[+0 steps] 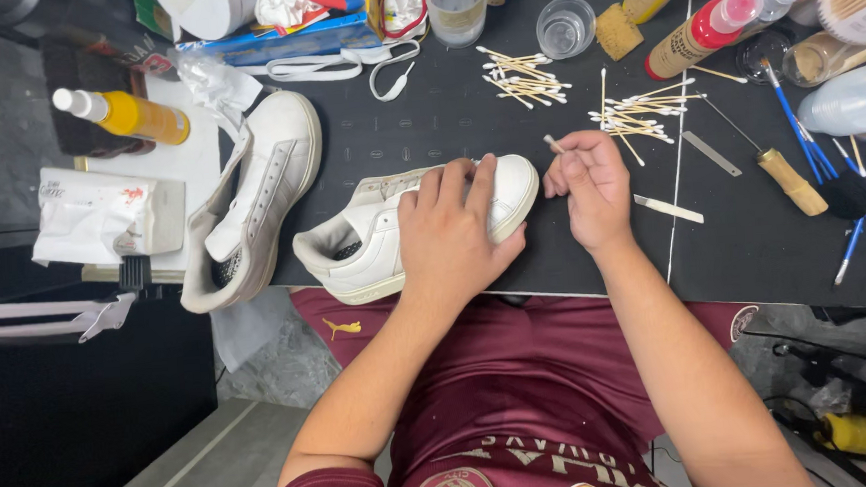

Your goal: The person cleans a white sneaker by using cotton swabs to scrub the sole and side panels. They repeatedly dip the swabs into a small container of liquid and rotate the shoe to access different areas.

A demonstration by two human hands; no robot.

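A white sneaker (363,246) lies on its side on the black mat (426,124), toe pointing right. My left hand (457,234) rests flat over its toe and side, pressing it down. Just right of the toe, my right hand (590,186) pinches a cotton swab (553,144) between thumb and fingers, its tip up and close to the shoe's toe. A second white sneaker (260,199) without laces lies to the left, partly off the mat's edge.
Piles of cotton swabs (528,75) (635,113) lie behind my hands. Bottles (705,28), a clear cup (565,25), a wooden-handled awl (790,180), blue brushes (856,198) and a metal strip (668,208) crowd the right. A yellow bottle (135,113) and wipes pack (101,216) sit left.
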